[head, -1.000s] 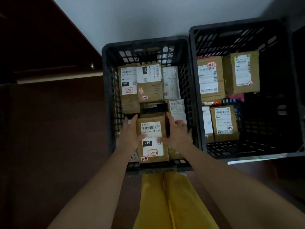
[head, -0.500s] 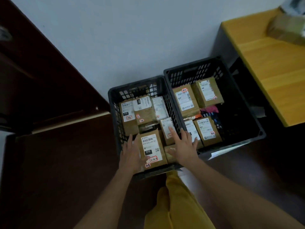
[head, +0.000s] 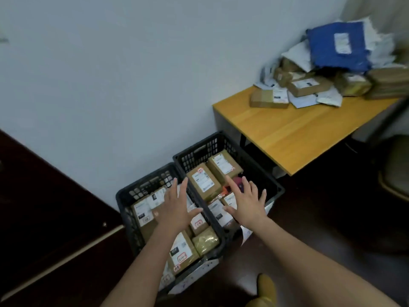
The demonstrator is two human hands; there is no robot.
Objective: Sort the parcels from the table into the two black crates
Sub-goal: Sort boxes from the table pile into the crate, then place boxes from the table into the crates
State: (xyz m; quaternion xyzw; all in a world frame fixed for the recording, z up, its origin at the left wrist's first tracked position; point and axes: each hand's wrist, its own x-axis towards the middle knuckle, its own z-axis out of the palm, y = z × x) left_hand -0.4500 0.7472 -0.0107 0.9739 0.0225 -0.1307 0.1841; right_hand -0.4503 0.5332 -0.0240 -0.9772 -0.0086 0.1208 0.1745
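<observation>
Nearest us, our left hand (head: 177, 209) and right hand (head: 246, 203) hover with fingers spread wide and hold nothing, having let go of the labelled box (head: 182, 253) they pressed a second ago; that box now lies at the near end of the left crate (head: 132, 231). We judge this placement finished and the hands free for the next parcel. Just beyond, the right crate (head: 274, 187) stands touching the left one and holds several taped boxes (head: 203, 181), with dark room left on its far side. Farther off, on the wooden bench (head: 294, 134), which has come into view as our head lifted, the unsorted parcels (head: 309, 85) lie heaped under a blue mailer (head: 336, 45). Many parcels remain, so we judge the sorting far from done.
</observation>
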